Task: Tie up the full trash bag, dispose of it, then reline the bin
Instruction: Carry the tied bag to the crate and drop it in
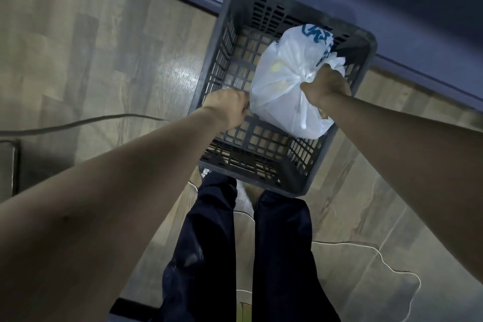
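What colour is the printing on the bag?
Blue, on a white bag; seen in the head view, near the bag's far edge.

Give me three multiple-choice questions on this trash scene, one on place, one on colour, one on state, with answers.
1. Where is the white plastic bag?
A. on the floor beside the bin
B. over the open gray lattice bin
C. on a shelf

2. What colour is the print on the bag?
A. red
B. green
C. blue

3. What is the right hand doing?
A. gripping the bag's gathered top
B. hanging free
C. holding a cable

Answers: 1 B, the bin's walls surround the bag. 2 C, blue lettering shows at its far end. 3 A, the plastic bunches at that fist, while the left hand pinches the bag's near edge.
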